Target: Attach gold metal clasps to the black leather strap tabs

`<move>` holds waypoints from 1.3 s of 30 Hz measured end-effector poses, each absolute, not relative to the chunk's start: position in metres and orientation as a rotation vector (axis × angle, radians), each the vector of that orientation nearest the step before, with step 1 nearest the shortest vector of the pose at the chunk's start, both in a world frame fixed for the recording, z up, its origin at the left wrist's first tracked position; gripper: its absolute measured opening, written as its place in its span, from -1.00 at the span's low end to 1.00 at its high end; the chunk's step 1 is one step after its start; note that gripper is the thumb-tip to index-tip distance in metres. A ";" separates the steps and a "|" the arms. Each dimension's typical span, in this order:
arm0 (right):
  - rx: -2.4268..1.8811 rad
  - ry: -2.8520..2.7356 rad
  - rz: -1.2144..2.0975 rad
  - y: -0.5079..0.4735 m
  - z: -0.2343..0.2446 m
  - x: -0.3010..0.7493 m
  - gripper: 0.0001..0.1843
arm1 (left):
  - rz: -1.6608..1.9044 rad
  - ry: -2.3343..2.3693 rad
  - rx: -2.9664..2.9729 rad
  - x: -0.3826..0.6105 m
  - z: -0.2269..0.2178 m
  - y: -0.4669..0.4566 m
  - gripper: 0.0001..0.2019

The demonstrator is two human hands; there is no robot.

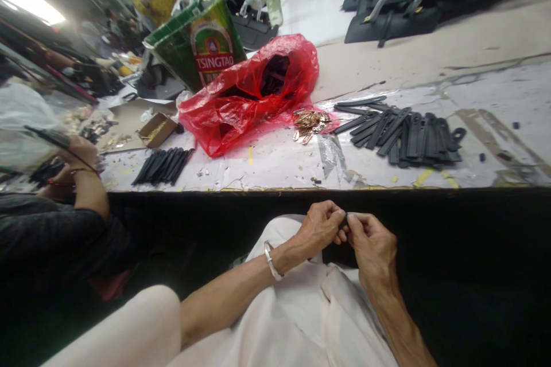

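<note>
Workbench [262,172] covered in scuffed paper runs across a crowded bag workshop, its dark front edge just beyond the person's lap. The left hand [317,228] and right hand [372,246] meet with their fingers curled nearly closed, pinching a small black piece [344,219] between the fingertips. Those fingertips hide most of it, so its shape cannot be told. Just behind the left hand, a metal bangle [270,260] circles the wrist, and pale trousers [301,309] lie below both hands.

Ahead of the fingers on the bench sits a heap of gold clasps [307,125], with a pile of black strips [404,137] to its right. A smaller black bundle [162,166] lies farther left of the fingers. Past the clasps are a crumpled red plastic bag [249,94] and a green Tsingtao box [210,46], and black handbags [391,17] stand farther off to the right. Well left of the fingers, a co-worker's hands [75,160] hold a thin black strip [45,136].
</note>
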State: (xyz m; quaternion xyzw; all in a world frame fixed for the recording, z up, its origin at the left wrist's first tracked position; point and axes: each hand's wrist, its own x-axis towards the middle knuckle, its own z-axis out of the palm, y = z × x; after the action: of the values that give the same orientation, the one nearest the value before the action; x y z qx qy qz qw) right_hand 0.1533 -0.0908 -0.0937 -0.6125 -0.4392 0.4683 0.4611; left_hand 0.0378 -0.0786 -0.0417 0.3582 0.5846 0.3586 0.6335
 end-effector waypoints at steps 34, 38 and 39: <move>-1.471 -1.103 1.149 -0.085 -0.064 0.142 -0.59 | 1.214 1.392 0.679 0.043 -0.037 -0.092 -0.87; -1.494 -1.069 1.150 -0.086 -0.056 0.141 -0.60 | 1.203 1.377 0.733 0.040 -0.037 -0.097 -0.84; -1.502 -1.062 1.143 -0.087 -0.053 0.141 -0.61 | 1.204 1.360 0.750 0.039 -0.038 -0.098 -0.83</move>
State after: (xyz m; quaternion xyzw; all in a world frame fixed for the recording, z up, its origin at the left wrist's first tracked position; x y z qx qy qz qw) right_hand 0.1414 -0.0869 -0.0533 -0.6128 -0.4332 0.4661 0.4687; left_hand 0.0393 -0.0983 -0.0378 0.3175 0.5757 0.5097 0.5550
